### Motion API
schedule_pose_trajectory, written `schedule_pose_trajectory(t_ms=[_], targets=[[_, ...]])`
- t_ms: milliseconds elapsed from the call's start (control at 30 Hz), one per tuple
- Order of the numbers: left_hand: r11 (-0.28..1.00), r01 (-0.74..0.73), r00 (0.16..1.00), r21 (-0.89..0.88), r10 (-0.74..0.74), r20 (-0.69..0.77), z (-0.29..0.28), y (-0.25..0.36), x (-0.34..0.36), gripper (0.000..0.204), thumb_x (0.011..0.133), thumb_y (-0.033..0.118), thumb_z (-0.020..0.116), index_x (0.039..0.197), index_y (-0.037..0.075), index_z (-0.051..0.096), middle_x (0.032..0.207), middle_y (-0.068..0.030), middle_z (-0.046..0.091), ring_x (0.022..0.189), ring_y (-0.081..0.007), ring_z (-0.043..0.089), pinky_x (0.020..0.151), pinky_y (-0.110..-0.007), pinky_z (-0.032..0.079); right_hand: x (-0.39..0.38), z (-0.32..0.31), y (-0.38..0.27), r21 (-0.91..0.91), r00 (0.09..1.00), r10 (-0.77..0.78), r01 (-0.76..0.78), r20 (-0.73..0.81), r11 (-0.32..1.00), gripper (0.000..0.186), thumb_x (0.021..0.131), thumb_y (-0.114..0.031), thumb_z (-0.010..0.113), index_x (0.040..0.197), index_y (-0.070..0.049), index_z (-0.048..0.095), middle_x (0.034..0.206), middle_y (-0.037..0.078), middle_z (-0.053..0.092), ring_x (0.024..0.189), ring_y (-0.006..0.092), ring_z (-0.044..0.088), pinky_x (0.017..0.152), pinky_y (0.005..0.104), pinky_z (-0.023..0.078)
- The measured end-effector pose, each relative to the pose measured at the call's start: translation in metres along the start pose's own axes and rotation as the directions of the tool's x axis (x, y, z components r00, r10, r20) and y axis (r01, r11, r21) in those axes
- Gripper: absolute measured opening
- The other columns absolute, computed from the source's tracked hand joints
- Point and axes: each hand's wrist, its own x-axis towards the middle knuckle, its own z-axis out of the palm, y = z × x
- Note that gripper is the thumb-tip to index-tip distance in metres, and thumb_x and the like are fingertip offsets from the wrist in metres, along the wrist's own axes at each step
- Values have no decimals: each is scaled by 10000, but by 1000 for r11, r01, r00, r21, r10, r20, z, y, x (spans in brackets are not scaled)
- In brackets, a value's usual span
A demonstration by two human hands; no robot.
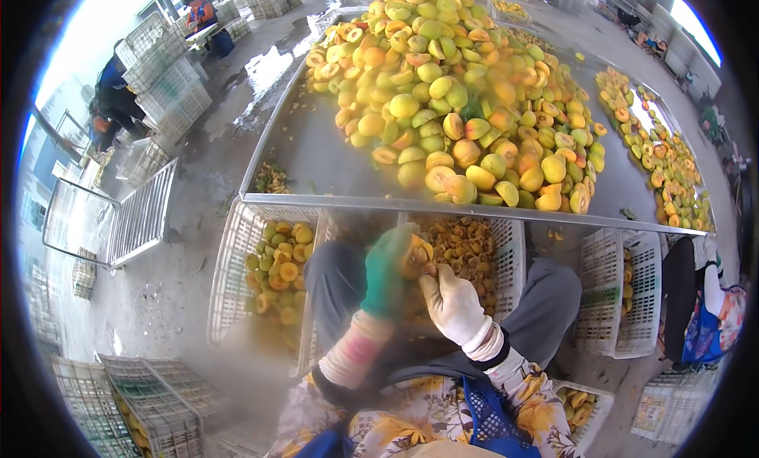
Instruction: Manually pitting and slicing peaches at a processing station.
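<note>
My left hand (385,276), in a green glove, is closed around a yellow peach half (416,256). My right hand (458,306), in a white glove, pinches its fingers together right beside that fruit. Whatever is in the right fingers is too small and blurred to name. Both hands are over a white crate (512,256) between my knees, which holds many brown pits or scraps (466,245). To the left, another white crate (224,276) contains yellow-green peach halves (281,260). Ahead, a large heap of halved peaches (466,110) lies on a metal table (308,150).
The table's raised metal edge (443,208) runs just beyond my hands. A further crate (602,292) stands to the right, near another person (715,316). Stacked crates (162,79) and a metal trolley (142,213) are on the left. Several crates (150,403) sit behind at lower left.
</note>
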Motion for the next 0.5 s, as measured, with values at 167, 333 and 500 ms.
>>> schedule_pose_trajectory(t_ms=[167,333,500], targets=[[981,-33,991,191,56,-120,1,-3,-2,220,925,179,596,1021,-12,648,763,-42,637,650,-115,587,634,-223,487,-1,5,6,172,998,-28,17,61,985,154,936,-148,547,902,0,526,659,238,566,602,416,588,490,410,445],[933,83,992,350,-110,57,-9,17,4,194,894,175,649,955,-6,689,788,-20,660,689,-70,582,622,-197,466,4,-15,-7,396,729,317,-623,607,675,356,984,-385,461,915,-38,505,536,36,466,404,163,452,390,285,358],[950,254,940,179,-286,187,-12,12,11,182,867,146,684,965,-7,694,813,-9,661,713,-64,581,637,-207,474,8,-34,-13,403,565,299,-792,769,458,486,960,-521,435,899,-41,492,533,-43,344,400,59,308,359,227,267]])
